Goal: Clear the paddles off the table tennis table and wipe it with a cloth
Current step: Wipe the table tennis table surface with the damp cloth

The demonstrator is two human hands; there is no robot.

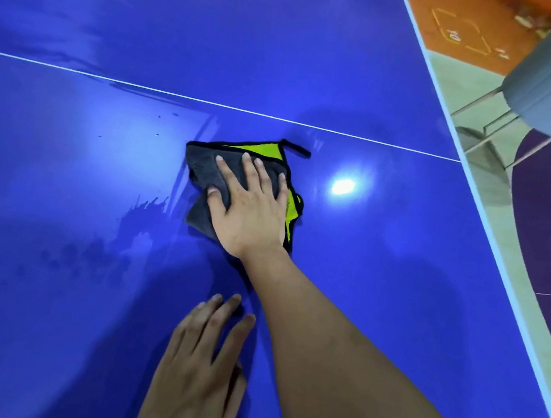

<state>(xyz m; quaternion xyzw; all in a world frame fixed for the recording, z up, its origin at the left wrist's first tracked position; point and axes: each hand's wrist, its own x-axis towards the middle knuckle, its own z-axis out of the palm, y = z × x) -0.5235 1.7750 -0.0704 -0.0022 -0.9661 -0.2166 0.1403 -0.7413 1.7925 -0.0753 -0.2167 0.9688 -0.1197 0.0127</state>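
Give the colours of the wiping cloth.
The cloth is dark grey, lime green on its other face, black-edged; head view.

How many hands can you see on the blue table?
2. The right hand presses flat on the grey-and-green cloth near the white line; the left hand rests flat on the bare table, closer to the person. No hand looks hidden.

Cloth [204, 172] centre hidden under right hand [251, 208]

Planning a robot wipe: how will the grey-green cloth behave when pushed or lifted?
The cloth is crumpled in folds, so probably floppy and light. Pressed flat under the right hand, it likely slides easily on the glossy table.
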